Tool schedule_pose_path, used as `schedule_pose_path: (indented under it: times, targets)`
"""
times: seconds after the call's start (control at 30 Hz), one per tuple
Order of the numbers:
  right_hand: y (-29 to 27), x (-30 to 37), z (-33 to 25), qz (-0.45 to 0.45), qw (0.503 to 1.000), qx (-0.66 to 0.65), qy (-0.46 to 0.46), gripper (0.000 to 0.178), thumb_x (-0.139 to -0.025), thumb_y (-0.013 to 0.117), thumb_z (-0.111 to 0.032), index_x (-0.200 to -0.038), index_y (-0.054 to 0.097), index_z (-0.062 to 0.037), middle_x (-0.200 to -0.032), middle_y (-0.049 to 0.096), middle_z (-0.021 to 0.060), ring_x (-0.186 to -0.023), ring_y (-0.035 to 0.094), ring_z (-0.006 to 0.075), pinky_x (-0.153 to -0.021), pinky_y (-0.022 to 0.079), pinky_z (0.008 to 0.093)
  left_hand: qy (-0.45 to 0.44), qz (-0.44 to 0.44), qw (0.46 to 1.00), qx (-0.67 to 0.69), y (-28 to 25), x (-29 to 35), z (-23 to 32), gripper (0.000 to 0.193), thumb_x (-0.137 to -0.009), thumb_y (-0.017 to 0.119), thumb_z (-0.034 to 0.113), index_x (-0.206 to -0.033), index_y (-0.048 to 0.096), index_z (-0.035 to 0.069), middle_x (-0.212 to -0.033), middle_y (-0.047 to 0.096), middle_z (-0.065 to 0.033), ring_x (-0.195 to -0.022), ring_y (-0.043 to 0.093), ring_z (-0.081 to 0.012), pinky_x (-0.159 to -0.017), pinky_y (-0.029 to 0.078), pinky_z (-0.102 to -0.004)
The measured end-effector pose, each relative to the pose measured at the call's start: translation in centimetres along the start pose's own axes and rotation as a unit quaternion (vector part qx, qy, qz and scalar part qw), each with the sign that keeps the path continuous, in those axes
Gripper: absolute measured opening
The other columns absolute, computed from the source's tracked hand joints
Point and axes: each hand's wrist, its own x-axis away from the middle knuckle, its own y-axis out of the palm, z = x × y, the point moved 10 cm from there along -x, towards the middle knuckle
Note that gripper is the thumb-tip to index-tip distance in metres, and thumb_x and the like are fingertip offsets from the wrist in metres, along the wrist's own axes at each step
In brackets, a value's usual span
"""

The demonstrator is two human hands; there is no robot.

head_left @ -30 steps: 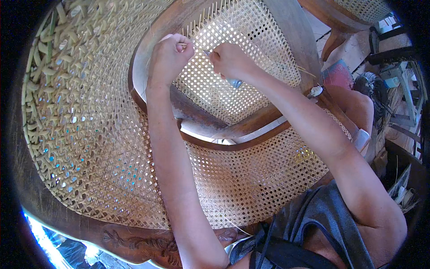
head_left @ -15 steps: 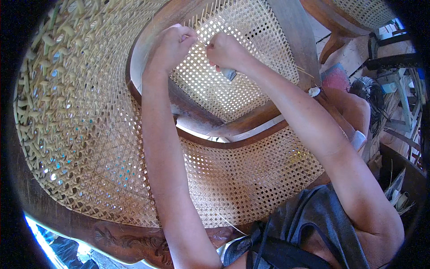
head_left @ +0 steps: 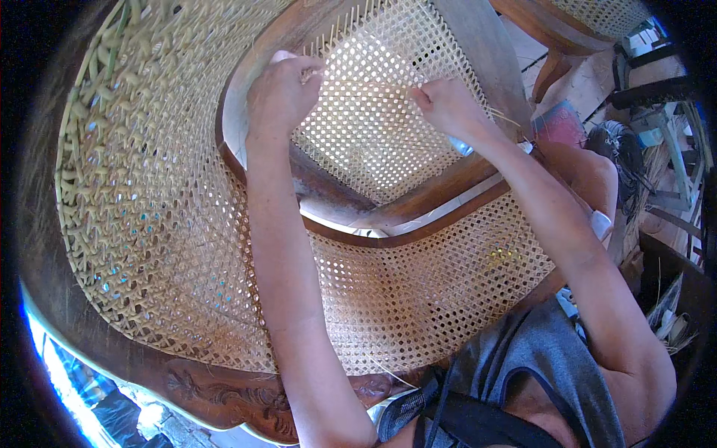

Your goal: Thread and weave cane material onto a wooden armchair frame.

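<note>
Both my hands are over the woven cane seat panel (head_left: 373, 142) of a wooden chair. My left hand (head_left: 284, 97) is closed in a pinch at the panel's left side, near the wooden frame. To the right, my right hand (head_left: 452, 112) pinches with its thumb and finger just above the weave. A thin cane strand (head_left: 366, 82) seems to run between the two hands, faint against the mesh. Below the right palm shows a small pale blue object (head_left: 461, 145), mostly hidden, whose kind I cannot make out. Upright cane pegs (head_left: 340, 26) line the panel's far left edge.
A large curved cane backrest (head_left: 164, 224) with a carved wooden rim (head_left: 224, 388) surrounds the near and left sides. At the far right stand another chair (head_left: 553, 75) and a stool (head_left: 672, 157). A dark box (head_left: 672, 276) holds cane scraps at the right.
My right hand has moved rightward away from my left, widening the gap between them. My left hand has shifted only slightly. The view has also moved a little.
</note>
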Motion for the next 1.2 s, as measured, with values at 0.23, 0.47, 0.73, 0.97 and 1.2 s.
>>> schedule_pose_path:
  times: [0.23, 0.47, 0.73, 0.97, 1.2]
  targets:
    - [-4.3, 2.8, -3.7, 0.041, 0.991, -0.072, -0.105, 0.044, -0.096, 0.060, -0.033, -0.074, 0.062, 0.0047, -0.067, 0.061, 0.0236, -0.061, 0.062, 0.0370, -0.060, 0.048, 0.0439, 0.132, -0.034, 0.991, 0.011, 2.1, -0.1, 5.8, 0.023, -0.085, 0.067, 0.017, -0.107, 0.075, 0.013, -0.104, 0.072, -0.0083, -0.095, 0.068, -0.0266, -0.087, 0.052, -0.0376]
    - [-3.0, -1.5, -4.3, -0.004, 0.992, -0.101, -0.069, 0.039, -0.098, 0.056, -0.030, -0.079, 0.066, 0.0029, -0.066, 0.062, 0.0164, -0.055, 0.058, 0.0209, -0.057, 0.047, 0.0378, -0.011, -0.087, 0.917, 0.389, 4.4, -0.3, 1.4, 0.023, -0.084, 0.077, 0.019, -0.096, 0.075, 0.000, -0.083, 0.071, -0.0024, -0.076, 0.060, -0.0076, -0.070, 0.048, -0.0254]
    - [3.6, -3.9, -5.4, -0.087, 0.985, -0.151, 0.010, 0.032, -0.095, 0.055, -0.023, -0.082, 0.069, 0.0031, -0.074, 0.070, 0.0164, -0.066, 0.068, 0.0255, -0.065, 0.054, 0.0394, 0.001, 0.015, 0.973, 0.232, 3.1, -0.7, -1.2, 0.016, -0.080, 0.074, 0.015, -0.089, 0.072, 0.002, -0.075, 0.062, -0.0075, -0.064, 0.057, -0.0134, -0.062, 0.049, -0.0290]
    - [3.0, -5.2, -6.3, 0.009, 0.991, -0.131, 0.017, 0.030, -0.085, 0.060, -0.018, -0.080, 0.067, 0.0113, -0.079, 0.067, 0.0295, -0.076, 0.070, 0.0395, -0.070, 0.057, 0.0444, 0.010, 0.017, 0.986, 0.167, 2.5, -0.6, 0.3, 0.016, -0.081, 0.072, 0.015, -0.089, 0.069, 0.002, -0.082, 0.067, -0.0134, -0.069, 0.066, -0.0225, -0.066, 0.052, -0.0361]
    - [2.9, -5.1, -6.6, -0.021, 0.989, -0.144, 0.008, 0.027, -0.084, 0.060, -0.016, -0.080, 0.068, 0.0099, -0.076, 0.068, 0.0267, -0.074, 0.071, 0.0367, -0.069, 0.058, 0.0428, 0.092, 0.008, 0.985, 0.147, 2.6, -1.7, 0.7, 0.014, -0.085, 0.070, 0.014, -0.092, 0.069, 0.002, -0.084, 0.064, -0.0128, -0.074, 0.063, -0.0248, -0.069, 0.050, -0.0359]
